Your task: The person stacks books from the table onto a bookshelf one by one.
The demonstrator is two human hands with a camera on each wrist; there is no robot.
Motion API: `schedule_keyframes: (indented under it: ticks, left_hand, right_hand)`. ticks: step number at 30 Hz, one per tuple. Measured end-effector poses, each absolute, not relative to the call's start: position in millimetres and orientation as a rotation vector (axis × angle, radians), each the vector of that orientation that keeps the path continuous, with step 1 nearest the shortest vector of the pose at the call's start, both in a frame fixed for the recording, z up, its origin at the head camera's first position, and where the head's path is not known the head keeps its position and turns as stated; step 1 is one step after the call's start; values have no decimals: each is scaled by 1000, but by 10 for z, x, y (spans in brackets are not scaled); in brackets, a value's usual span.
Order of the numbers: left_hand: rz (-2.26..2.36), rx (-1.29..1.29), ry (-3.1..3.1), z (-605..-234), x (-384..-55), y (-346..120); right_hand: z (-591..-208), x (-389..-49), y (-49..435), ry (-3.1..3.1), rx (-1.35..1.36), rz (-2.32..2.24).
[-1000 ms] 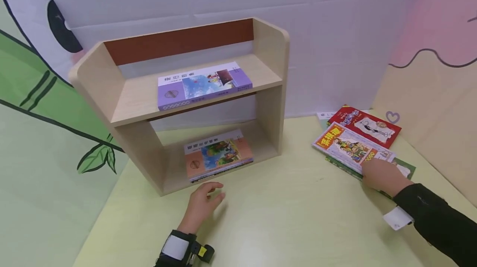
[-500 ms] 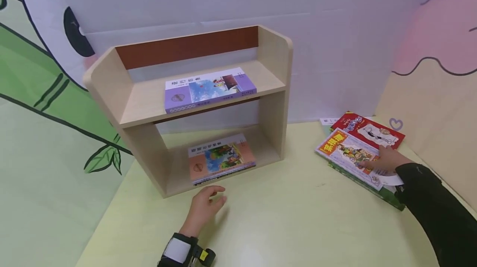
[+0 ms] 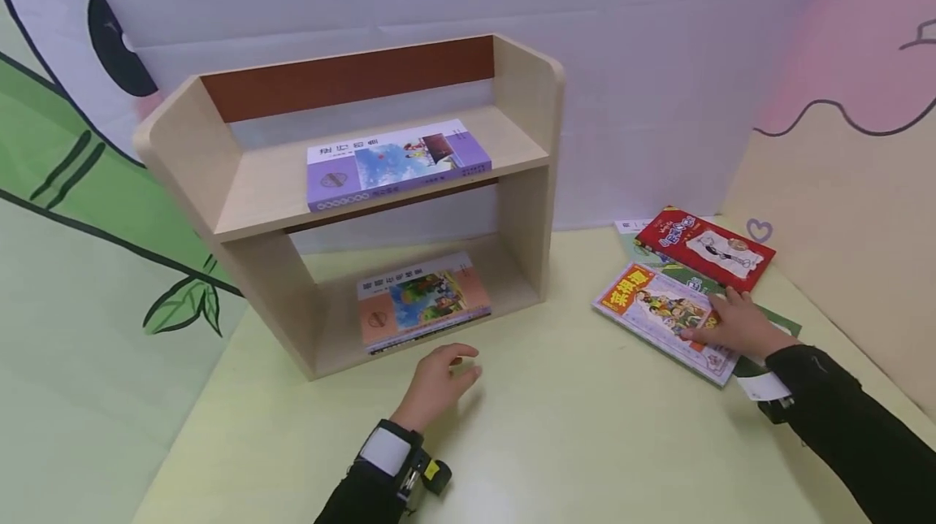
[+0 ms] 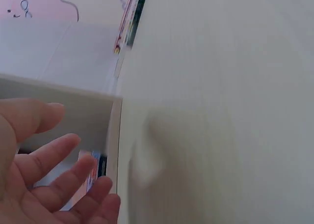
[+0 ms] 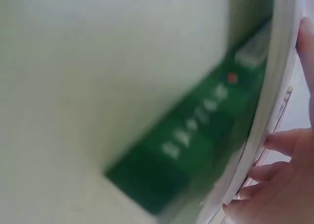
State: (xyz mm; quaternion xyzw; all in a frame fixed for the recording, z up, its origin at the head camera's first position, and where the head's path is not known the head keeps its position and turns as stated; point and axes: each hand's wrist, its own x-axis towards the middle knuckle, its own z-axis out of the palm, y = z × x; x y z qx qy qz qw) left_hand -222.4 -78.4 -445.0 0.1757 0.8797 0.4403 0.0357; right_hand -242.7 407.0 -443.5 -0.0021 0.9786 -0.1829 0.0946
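My right hand [image 3: 738, 327] lies over the lavender comic book [image 3: 651, 309], which has a yellow title panel and cartoon figures. Its thumb rests on the cover, and the other fingers spread toward the far edge. From the right wrist, my fingertips and thumb [image 5: 305, 35] appear on the upper side of the comic's pale edge [image 5: 282, 67]. A green book [image 3: 778, 319] lies partly beneath, its lettered green face [image 5: 196, 121] blurred. Just in front of the bookshelf [image 3: 559, 183], my left hand [image 3: 439, 382] hovers with loosely bent fingers, holding nothing.
A red book [image 3: 705, 246] and a pale green-and-white one [image 3: 630, 227] lie at the back right. The upper shelf carries a purple book [image 3: 398, 165]; the lower carries an orange-covered book [image 3: 424, 300] on another. Patterned cloth [image 3: 643, 85] hangs behind the table [image 3: 556, 426].
The comic book has slid left and toward me over the green book, uncovering more of it beside the red book. My right hand has shifted with it; my left hand has moved slightly right.
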Motion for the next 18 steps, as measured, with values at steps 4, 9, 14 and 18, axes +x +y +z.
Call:
schedule_keyframes:
  ticks: [4, 9, 14, 18]
  left_hand:
    - [1305, 522, 2536, -4389, -2473, -340]
    - [1331, 375, 2369, -4363, -2845, 352]
    - [1346, 236, 2366, -4430, -3110, 918]
    - [1327, 185, 2381, -4458, -3191, 1250]
  right_hand:
    - [-4425, -2390, 4080, 2924, -26, -508]
    - [-4416, -2405, 4089, 2938, -26, -443]
    - [-4425, -2416, 4034, 2919, -15, -429]
    - [-4431, -2411, 4008, 2899, -10, -443]
